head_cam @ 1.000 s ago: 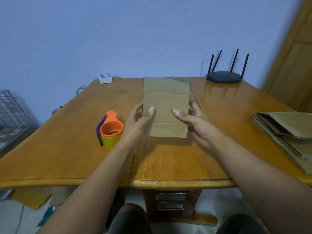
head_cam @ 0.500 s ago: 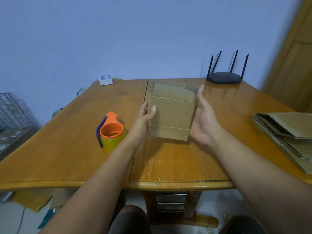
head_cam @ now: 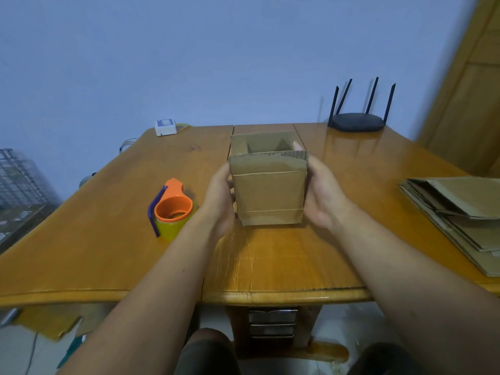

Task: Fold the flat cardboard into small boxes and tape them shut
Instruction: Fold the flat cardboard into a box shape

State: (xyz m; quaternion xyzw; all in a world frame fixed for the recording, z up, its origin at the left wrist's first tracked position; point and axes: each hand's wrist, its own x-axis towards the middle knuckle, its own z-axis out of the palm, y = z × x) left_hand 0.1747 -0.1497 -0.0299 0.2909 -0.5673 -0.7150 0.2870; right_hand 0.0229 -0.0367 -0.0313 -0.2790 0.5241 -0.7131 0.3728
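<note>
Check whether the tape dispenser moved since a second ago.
No. The tape dispenser stays put on the table, same offset from the white box at the far edge.

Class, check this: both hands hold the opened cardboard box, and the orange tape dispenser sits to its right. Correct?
No. The head view shows the tape dispenser left of the cardboard box. The left hand and right hand do hold it, opened.

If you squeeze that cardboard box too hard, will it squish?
Probably. The box is open on top with thin corrugated walls, so it would likely bend inward. It looks empty, so probably light. The left hand and right hand hold only its sides, which could skew it.
</note>
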